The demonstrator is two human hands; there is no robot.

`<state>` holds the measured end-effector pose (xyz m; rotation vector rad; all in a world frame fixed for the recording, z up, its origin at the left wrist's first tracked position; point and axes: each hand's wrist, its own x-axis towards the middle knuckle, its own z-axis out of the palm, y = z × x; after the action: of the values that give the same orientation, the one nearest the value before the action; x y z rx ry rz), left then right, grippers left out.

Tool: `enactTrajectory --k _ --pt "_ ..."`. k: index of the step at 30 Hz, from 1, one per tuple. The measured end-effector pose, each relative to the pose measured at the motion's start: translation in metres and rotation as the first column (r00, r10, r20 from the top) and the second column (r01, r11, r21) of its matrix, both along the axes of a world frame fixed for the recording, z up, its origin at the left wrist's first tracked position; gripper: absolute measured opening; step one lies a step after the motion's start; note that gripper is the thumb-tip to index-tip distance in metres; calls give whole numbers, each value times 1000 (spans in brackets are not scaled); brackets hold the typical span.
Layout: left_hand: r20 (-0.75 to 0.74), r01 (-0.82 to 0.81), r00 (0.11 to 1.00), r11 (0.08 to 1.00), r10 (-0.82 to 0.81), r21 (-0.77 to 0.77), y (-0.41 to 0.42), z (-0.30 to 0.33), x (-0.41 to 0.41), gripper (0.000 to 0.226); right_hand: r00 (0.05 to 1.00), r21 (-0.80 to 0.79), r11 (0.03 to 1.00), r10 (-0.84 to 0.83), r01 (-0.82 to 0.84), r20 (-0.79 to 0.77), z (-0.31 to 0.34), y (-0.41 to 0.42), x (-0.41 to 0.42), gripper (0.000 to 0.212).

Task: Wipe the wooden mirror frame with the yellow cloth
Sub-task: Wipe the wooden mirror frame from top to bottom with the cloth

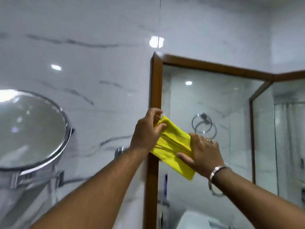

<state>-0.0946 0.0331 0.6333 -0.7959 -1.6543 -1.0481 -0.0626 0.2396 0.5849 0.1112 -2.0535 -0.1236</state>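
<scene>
- While both arms reach up and forward, my left hand [146, 129] pinches the upper corner of the yellow cloth [173, 146], its fingers [160, 127] clamped together on the fabric.
- My right hand [204, 154] grips the cloth's lower end, thumb across the front, fingers closed behind it; a ring and a metal bangle [217, 177] show on that side.
- Stretched between the two sets of fingers, the cloth is folded into a creased, bright yellow band, slanting down to the right.
- Just behind my left fingers runs the upright left rail of the wooden mirror frame [156, 90], brown and glossy; whether the cloth touches it I cannot tell.
- Beyond my right fingers the mirror glass [214, 100] reflects a towel ring [203, 125].
- Left of my left fingers, white marble wall [82, 47] carries a round chrome mirror [31, 129].
</scene>
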Motion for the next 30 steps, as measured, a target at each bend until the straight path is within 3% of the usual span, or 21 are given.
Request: enactTrajectory --k 4,6,9,12,16,19,21,25,30 --pt "-162 -82 984 996 75 -38 12 112 -12 38 979 6 994 -109 111 -172 83 6 -24 69" --pt "-244 -208 951 977 190 -52 20 153 -16 35 962 -28 991 -132 129 -240 114 6 -33 73" --pt "-431 -473 801 880 415 -33 33 197 -24 33 937 -28 998 -62 56 -343 154 6 -55 95" --pt "-529 -632 664 775 529 -18 33 216 -30 44 923 221 973 141 -63 -358 176 -4 -69 93" --pt "-373 -722 632 691 680 37 4 212 -41 58 969 385 917 183 -106 -169 188 -12 -80 84" --pt "-270 -783 603 622 750 -21 -25 172 -48 66 993 352 929 122 -113 -3 198 -4 -80 82" --pt "-240 -820 572 559 784 -128 -44 135 -53 73 988 269 951 152 -151 16 201 -2 -79 86" --pt "-332 -871 490 436 806 -228 -68 93 -61 76 960 42 967 255 -251 -114 205 -19 -86 79" --pt "-409 -889 457 420 790 -184 -72 95 -70 77 929 95 986 163 -139 -332 215 -40 -100 67"
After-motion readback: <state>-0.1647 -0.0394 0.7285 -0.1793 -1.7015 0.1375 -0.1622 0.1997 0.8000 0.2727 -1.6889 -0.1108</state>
